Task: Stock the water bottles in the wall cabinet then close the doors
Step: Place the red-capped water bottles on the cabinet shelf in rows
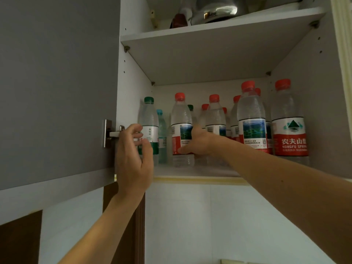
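The wall cabinet's lower shelf (198,173) holds several water bottles standing upright. My right hand (200,141) reaches in and grips a red-capped bottle (181,117) near the front; the thumb lies across its red label and the fingers go behind it. My left hand (133,155) hovers with relaxed, spread fingers just in front of a green-capped bottle (149,119) at the shelf's left end, and holds nothing. More red-capped bottles (251,115) fill the middle and right, one (289,130) at the far right front. A light-blue-capped bottle (162,130) stands behind the green one.
The grey left door (57,92) stands open, its metal hinge (108,133) right beside my left hand. An upper shelf (209,44) carries a shiny metal pot (215,10) and a dark item. A white tiled wall lies below the cabinet.
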{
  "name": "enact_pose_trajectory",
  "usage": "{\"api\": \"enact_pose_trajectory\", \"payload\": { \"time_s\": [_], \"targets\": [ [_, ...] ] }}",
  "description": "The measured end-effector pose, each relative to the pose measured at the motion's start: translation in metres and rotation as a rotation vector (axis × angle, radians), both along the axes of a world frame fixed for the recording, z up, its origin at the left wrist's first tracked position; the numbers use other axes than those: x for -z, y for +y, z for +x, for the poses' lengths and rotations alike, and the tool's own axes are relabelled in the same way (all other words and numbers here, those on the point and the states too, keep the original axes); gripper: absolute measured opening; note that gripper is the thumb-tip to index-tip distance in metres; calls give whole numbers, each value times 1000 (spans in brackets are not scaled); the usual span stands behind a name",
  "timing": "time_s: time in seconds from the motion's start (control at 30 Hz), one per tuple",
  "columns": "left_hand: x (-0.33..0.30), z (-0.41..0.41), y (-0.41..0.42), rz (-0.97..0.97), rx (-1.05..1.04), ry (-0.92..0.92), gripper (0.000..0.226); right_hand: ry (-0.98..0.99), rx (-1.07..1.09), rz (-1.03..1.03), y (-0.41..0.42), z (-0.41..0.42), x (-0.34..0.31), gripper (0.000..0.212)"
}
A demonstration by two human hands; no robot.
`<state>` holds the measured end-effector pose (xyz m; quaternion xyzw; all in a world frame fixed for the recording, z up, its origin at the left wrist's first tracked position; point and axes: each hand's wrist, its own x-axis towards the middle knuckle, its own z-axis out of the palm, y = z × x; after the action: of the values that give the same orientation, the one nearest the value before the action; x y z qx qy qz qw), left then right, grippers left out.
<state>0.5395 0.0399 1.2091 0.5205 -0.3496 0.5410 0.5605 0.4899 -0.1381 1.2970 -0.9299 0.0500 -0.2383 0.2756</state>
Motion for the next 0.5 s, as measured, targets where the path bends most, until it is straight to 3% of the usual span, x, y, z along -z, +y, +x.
{"api": "enact_pose_trajectory", "payload": {
  "time_s": [0.27, 0.5],
  "targets": [
    [1, 3, 1, -18, 31, -45, 40, 66, -15, 45, 3, 41, -6, 81],
    [2, 4, -1, -17, 15, -60, 40, 88, 16, 43, 12, 69, -9, 69]
  ]
}}
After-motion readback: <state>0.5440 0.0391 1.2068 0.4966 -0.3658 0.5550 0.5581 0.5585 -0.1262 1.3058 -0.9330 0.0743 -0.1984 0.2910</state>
